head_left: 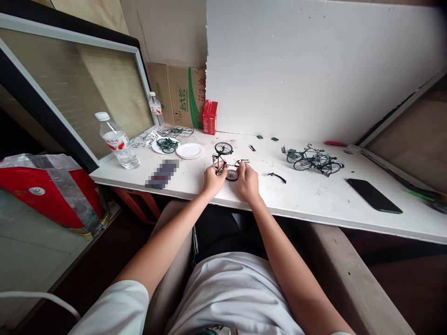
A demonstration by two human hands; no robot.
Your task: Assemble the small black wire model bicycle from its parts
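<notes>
A small black model bicycle point(223, 149) is held low over the white table, one wheel toward the back and the other between my hands. My left hand point(214, 180) is closed on the left side of its frame, thumb and fingers pinched together. My right hand point(247, 179) is closed at the right side, by the near wheel; a thin dark part point(243, 161) shows at its fingertips. Whether that part is joined to the bicycle I cannot tell. A curved black piece point(277, 177) lies on the table right of my right hand.
Several finished-looking model bicycles point(314, 160) stand to the right, near a black phone point(374, 195). Leftward are a white plate point(190, 150), green parts point(167, 145), a blurred-out dark phone-like object point(162, 174) and a water bottle point(118, 142). A red box point(210, 117) stands behind.
</notes>
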